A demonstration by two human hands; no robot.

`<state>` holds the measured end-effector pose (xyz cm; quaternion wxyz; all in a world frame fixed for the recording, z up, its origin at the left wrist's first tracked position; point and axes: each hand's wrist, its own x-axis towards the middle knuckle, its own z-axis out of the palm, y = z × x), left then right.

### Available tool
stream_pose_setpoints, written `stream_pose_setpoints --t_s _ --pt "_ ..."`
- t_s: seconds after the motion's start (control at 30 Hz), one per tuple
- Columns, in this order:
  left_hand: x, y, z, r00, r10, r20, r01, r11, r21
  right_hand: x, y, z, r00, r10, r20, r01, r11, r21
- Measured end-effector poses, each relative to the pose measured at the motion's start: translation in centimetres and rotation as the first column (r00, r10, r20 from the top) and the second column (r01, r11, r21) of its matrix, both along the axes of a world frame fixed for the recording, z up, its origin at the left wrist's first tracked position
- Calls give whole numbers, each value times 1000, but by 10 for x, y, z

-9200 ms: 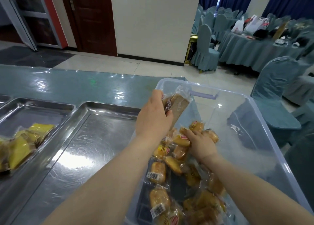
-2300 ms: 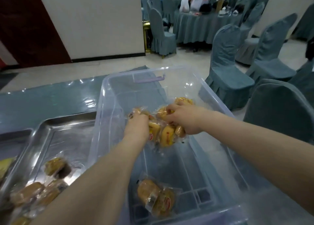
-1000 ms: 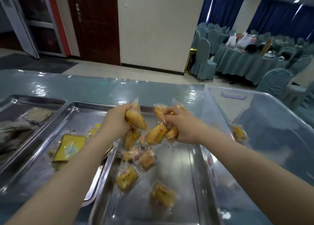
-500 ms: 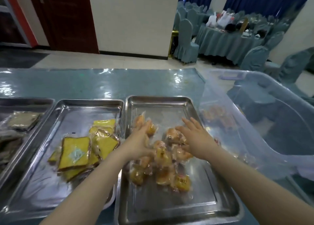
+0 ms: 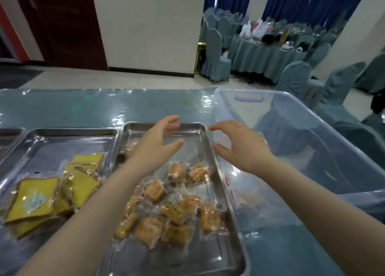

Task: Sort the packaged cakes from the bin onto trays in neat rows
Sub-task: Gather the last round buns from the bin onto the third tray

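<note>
Several small orange packaged cakes (image 5: 166, 213) lie in a loose heap on the right steel tray (image 5: 227, 261). My left hand (image 5: 158, 146) hovers over the far half of that tray, fingers spread, holding nothing. My right hand (image 5: 239, 146) is raised over the tray's right rim beside the clear plastic bin (image 5: 312, 117), also spread and holding nothing. A few cakes (image 5: 250, 198) show dimly through the bin's near wall. The middle steel tray (image 5: 62, 136) holds several yellow sliced cakes (image 5: 52, 190) in clear wrap.
A third tray's corner (image 5: 10, 134) shows at the far left. All stand on a teal table (image 5: 104, 107) under glossy plastic. Covered chairs (image 5: 216, 57) and a laden round table (image 5: 266, 52) stand behind and to the right.
Both hands have let go of the orange cakes and lifted off the heap toward the tray's far end. The cakes now lie spread on the right tray.
</note>
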<state>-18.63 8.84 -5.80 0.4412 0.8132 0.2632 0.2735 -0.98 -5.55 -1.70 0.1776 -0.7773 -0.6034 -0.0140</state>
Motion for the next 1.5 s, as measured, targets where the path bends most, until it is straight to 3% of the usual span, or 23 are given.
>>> stream_pose_setpoints --t_s 0.17,0.33,0.47,0.53,0.6,0.7,0.77,0.83,0.87,0.97,1.1,1.17,1.23,1.33,1.43,1.5 --pt "55 -49 23 992 18 123 -15 1000 -22 70 -44 7 999 -3 -39 0 998 -70" --pt "113 -92 29 994 48 95 -46 999 -30 140 -81 -13 994 27 -107 -56 960 -275" --pt "154 -113 15 983 60 -172 -46 995 88 171 -92 -41 987 103 -125 -160 740 -653" --pt "168 -120 4 945 77 -317 -30 988 151 174 -91 -60 976 158 -148 -215 632 -745" --pt "174 -122 -5 920 119 -372 -41 977 211 172 -87 -77 948 270 -166 -293 545 -785" --pt "174 -120 -11 905 148 -398 -49 967 249 165 -79 -98 824 541 -171 -442 424 -790" --pt "173 -119 -12 877 184 -443 -31 944 330 152 -74 -117 676 715 -179 -538 314 -782" --pt "174 -119 -12 847 231 -478 -22 914 404 143 -70 -139 495 859 -127 -534 186 -825" --pt "175 -119 -12 837 249 -488 -23 906 422 146 -69 -149 460 882 -102 -503 164 -848" --pt "173 -119 -13 830 258 -495 -28 905 424 170 -69 -164 590 800 -109 -403 175 -898" --pt "172 -120 -12 831 261 -491 -39 909 416 187 -66 -184 546 835 -63 -487 255 -835" --pt "172 -121 -10 828 255 -499 -40 915 402 194 -63 -185 567 823 -38 -575 363 -733" --pt "172 -122 -9 827 248 -504 -40 921 387 207 -54 -177 627 778 43 -624 535 -569" --pt "171 -123 -6 827 240 -509 -36 926 377 225 -29 -156 874 479 82 -441 853 -280" --pt "172 -124 -1 784 268 -560 -5 905 426 245 -4 -129 957 291 22 -285 949 -134" --pt "179 -123 7 749 322 -579 2 873 488 257 8 -107 975 222 10 -215 956 -202"
